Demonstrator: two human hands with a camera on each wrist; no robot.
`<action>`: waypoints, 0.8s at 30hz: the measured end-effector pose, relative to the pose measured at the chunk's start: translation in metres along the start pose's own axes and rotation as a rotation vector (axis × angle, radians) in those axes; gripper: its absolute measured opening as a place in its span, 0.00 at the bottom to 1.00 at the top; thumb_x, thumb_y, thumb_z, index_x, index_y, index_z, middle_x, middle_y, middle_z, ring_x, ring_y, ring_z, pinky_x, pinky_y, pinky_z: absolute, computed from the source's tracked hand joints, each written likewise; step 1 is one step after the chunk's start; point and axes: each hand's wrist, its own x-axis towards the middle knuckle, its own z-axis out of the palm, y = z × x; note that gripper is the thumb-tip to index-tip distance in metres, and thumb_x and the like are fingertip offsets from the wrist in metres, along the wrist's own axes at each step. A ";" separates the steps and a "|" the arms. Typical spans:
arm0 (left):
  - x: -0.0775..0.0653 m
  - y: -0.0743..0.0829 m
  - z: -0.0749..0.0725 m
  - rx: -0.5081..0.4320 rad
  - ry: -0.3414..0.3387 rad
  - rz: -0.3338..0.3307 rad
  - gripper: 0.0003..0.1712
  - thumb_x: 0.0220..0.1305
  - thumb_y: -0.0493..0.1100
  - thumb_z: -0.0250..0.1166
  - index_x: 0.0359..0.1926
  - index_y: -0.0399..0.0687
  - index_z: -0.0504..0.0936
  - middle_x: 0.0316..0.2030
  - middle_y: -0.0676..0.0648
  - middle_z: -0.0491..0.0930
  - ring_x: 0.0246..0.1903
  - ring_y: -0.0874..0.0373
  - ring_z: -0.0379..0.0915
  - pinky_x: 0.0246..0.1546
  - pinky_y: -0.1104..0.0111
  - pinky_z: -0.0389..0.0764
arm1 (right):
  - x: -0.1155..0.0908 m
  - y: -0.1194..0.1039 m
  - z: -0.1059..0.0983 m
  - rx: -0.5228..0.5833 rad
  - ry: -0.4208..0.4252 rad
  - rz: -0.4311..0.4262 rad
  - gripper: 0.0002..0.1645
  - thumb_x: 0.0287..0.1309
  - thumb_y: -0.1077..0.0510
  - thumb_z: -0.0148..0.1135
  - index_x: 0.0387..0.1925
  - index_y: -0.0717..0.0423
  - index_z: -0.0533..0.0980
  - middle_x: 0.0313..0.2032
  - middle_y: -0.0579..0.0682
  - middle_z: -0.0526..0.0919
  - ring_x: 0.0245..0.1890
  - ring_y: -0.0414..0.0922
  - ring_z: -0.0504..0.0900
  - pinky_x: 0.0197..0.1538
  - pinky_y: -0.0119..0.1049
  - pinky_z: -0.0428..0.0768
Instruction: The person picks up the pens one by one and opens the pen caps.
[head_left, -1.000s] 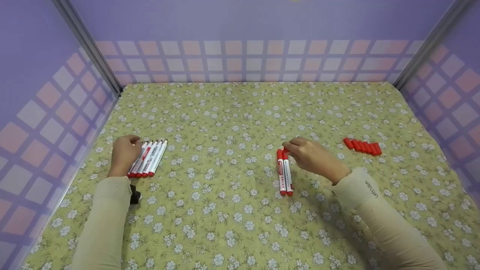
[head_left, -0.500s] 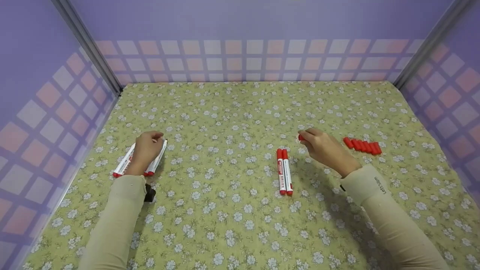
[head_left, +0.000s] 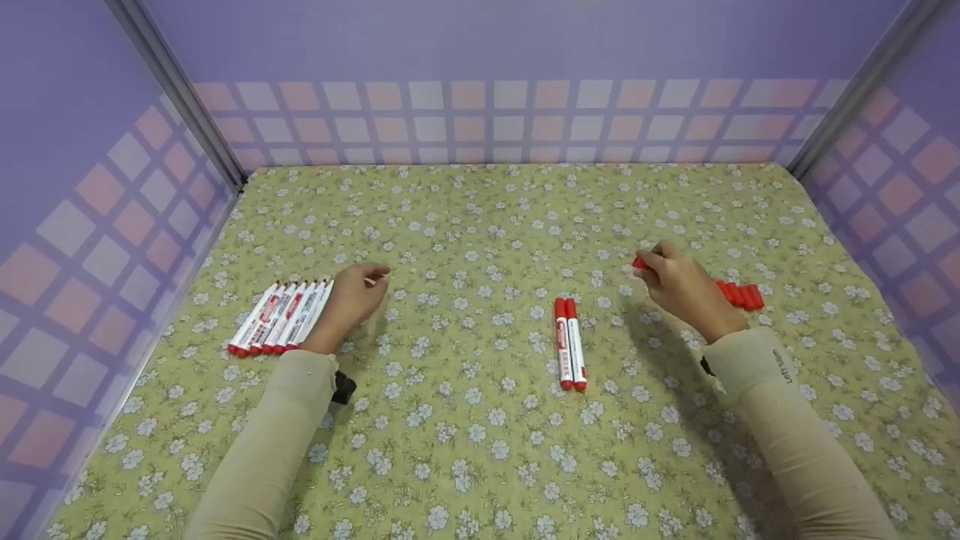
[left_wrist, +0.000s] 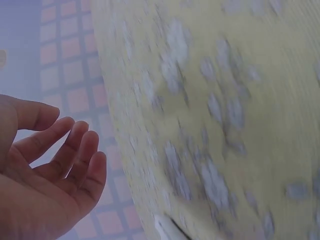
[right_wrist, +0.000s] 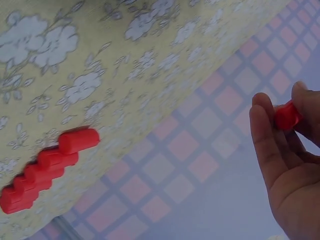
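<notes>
A red marker cap (right_wrist: 286, 117) is pinched between the thumb and fingers of my right hand (head_left: 686, 292), raised in front of a slanting row of loose red caps (right_wrist: 45, 172). That hand hides part of the row in the head view. My left hand (head_left: 351, 304) holds nothing; its fingers (left_wrist: 65, 155) bend loosely, with the thumb apart from them. It hovers at the right end of a row of several uncapped white markers (head_left: 279, 315), whose red ends face me, and overlaps the last of them in the head view.
Between my hands lie two capped red markers (head_left: 568, 345), side by side with their caps pointing away. A flowered yellow cloth (head_left: 480, 450) covers the table. Purple panels with a checked band (head_left: 510, 120) stand at the back and both sides.
My left hand has moved right across the uncapped markers. My right hand has pulled away from the two capped markers, carrying the red cap right and back toward the cap row.
</notes>
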 end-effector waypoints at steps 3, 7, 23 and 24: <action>0.001 0.008 0.011 -0.025 -0.027 0.001 0.22 0.72 0.40 0.49 0.63 0.38 0.72 0.55 0.37 0.74 0.50 0.45 0.73 0.42 0.60 0.75 | -0.003 0.007 -0.002 -0.008 -0.007 0.043 0.17 0.63 0.63 0.59 0.50 0.73 0.77 0.36 0.64 0.75 0.28 0.53 0.78 0.29 0.45 0.79; 0.002 0.019 0.028 -0.070 -0.084 0.013 0.22 0.72 0.41 0.49 0.63 0.40 0.72 0.56 0.39 0.73 0.50 0.47 0.72 0.42 0.61 0.75 | -0.007 0.019 -0.006 -0.002 -0.010 0.135 0.18 0.63 0.63 0.60 0.50 0.72 0.77 0.36 0.65 0.77 0.30 0.56 0.78 0.31 0.48 0.78; 0.002 0.065 0.083 -0.092 -0.209 0.112 0.22 0.73 0.43 0.50 0.63 0.42 0.73 0.55 0.41 0.75 0.50 0.50 0.73 0.45 0.58 0.77 | -0.026 0.067 -0.029 0.131 -0.075 0.449 0.22 0.66 0.64 0.55 0.58 0.74 0.72 0.44 0.73 0.77 0.38 0.63 0.79 0.38 0.55 0.78; 0.002 0.068 0.086 -0.095 -0.214 0.118 0.21 0.73 0.43 0.50 0.63 0.42 0.73 0.55 0.42 0.75 0.50 0.50 0.73 0.46 0.58 0.77 | -0.027 0.069 -0.030 0.134 -0.079 0.460 0.22 0.66 0.64 0.55 0.58 0.74 0.71 0.45 0.73 0.77 0.39 0.63 0.79 0.39 0.55 0.79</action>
